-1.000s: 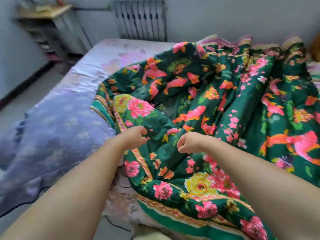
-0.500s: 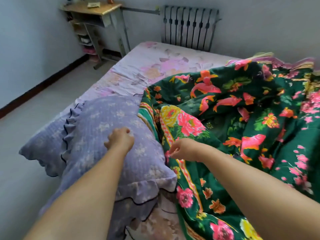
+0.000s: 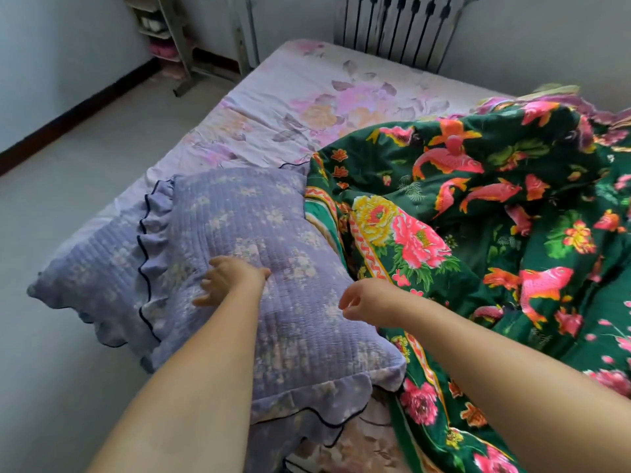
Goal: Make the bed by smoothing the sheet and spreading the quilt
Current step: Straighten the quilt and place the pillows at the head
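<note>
Floor [image 3: 68,186]: grey, along the left side of the bed. Desk [image 3: 177,46]: far left corner, legs and lower shelves only in view.

Pillows: two lilac quilted pillows, ruffled edges, at the near left of the bed; left pillow [image 3: 92,271] partly under the right pillow [image 3: 259,227].

Left hand [image 3: 228,279]: on top of the right pillow, fingers spread and lightly bent, touching the fabric, nothing clasped.

Sheet [image 3: 307,93]: pale pink floral, exposed across the far left half of the bed, slightly creased.

Right hand [image 3: 367,302]: at the boundary between right pillow and quilt, fingers loosely curled, holding nothing visible.

Radiator [image 3: 399,29]: on the far wall behind the bed.

Quilt [image 3: 495,206]: green with pink flowers and fish, bunched in folds over the right half of the bed, near edge beside the right pillow.
</note>
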